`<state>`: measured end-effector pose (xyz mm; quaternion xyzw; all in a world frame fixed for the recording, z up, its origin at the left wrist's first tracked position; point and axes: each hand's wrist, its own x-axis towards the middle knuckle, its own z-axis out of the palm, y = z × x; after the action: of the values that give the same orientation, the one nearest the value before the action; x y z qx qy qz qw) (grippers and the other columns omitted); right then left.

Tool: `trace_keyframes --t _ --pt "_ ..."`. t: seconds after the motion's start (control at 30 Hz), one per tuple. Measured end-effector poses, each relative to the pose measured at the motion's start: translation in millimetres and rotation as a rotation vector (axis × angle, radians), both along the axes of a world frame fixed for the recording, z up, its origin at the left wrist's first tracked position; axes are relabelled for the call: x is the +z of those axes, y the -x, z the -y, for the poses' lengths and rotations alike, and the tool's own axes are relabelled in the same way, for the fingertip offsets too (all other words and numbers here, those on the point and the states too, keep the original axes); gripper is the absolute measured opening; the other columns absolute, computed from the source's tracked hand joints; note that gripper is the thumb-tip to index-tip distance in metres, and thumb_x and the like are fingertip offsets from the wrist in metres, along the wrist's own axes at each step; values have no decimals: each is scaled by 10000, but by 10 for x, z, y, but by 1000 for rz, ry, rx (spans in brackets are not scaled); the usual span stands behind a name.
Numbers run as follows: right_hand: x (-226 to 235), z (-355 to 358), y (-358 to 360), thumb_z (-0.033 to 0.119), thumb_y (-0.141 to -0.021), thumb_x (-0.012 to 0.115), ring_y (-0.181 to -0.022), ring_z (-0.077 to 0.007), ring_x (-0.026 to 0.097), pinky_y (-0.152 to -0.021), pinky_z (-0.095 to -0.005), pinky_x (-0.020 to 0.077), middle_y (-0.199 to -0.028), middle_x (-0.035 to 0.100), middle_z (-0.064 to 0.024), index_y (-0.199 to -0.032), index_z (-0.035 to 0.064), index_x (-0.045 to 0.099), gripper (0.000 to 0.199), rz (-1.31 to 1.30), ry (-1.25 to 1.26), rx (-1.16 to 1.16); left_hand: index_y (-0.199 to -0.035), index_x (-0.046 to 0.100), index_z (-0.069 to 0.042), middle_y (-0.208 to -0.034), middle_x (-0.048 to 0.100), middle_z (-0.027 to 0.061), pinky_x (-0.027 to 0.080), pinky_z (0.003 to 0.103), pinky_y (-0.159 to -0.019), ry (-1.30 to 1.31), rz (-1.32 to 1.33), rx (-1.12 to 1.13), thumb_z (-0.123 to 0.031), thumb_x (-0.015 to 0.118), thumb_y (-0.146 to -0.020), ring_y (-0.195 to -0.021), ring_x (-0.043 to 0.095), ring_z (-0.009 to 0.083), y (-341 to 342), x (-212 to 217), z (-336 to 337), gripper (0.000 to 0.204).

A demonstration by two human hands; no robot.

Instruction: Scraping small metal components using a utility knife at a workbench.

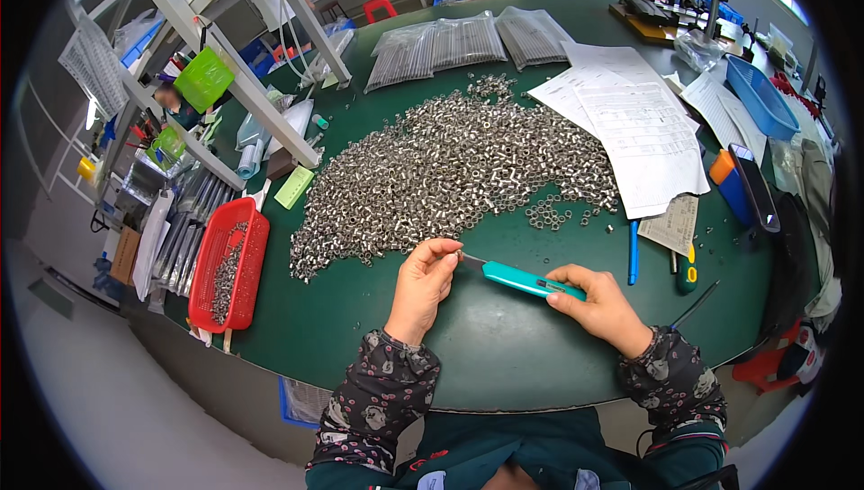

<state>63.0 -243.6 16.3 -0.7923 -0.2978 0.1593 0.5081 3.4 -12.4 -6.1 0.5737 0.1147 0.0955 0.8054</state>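
Note:
My right hand (601, 306) is closed around the handle of a teal utility knife (520, 278), its thin blade out and pointing left. At the blade's tip my left hand (421, 281) pinches a tiny metal piece (459, 254) between thumb and finger. That piece looks like one of the small rings nearby, though the fingers mostly cover it. Beyond both hands spreads a large heap of small shiny metal rings (450, 161) on the green tabletop (504, 346). A few loose rings (547, 213) lie apart at the heap's near right side.
At left stands a red basket (256, 260) with more metal pieces. Bagged metal rods (463, 44) lie along the back. Papers (643, 139), a blue pen (634, 251), a phone (754, 188) and a blue tray (763, 98) are on the right. A metal rack (238, 58) rises at left.

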Motion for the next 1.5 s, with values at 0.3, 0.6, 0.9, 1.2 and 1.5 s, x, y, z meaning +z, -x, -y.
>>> trace_keyframes --t 0.3,0.6,0.9,1.2,1.5 --pt "-73 14 11 195 -722 619 -588 -199 561 -550 -291 426 -693 584 -126 -908 8 582 266 -57 -39 -26 -931 564 -31 -666 482 -70 214 132 -410 -378 49 60 -64 532 -813 -490 306 -27 21 -3 44 127" --pt "-45 -11 86 187 -727 602 -581 -293 547 -503 -356 419 -700 569 -144 -899 44 564 227 455 -42 -143 -959 519 -18 -768 554 18 216 135 -365 -52 -49 46 -39 505 -822 -443 307 -18 9 17 32 140" --pt "-32 3 25 214 -737 601 -563 -210 550 -531 -297 412 -643 568 -135 -891 19 584 250 -12 1 -28 -938 504 -36 -752 543 -2 212 133 -367 -70 -19 54 -49 513 -819 -452 317 -23 9 36 35 120" --pt "-27 -27 107 183 -708 619 -591 -275 553 -536 -346 427 -702 575 -129 -878 34 576 230 410 -2 -130 -913 511 -35 -679 491 -34 197 137 -367 -97 -9 -3 -47 519 -815 -446 299 -20 2 -13 12 99" --pt "19 -2 85 172 -738 593 -571 -215 544 -516 -308 411 -669 571 -126 -888 12 565 220 137 33 -89 -909 497 -34 -758 553 23 226 138 -363 -3 -49 84 -27 506 -816 -444 318 -8 0 35 47 94"
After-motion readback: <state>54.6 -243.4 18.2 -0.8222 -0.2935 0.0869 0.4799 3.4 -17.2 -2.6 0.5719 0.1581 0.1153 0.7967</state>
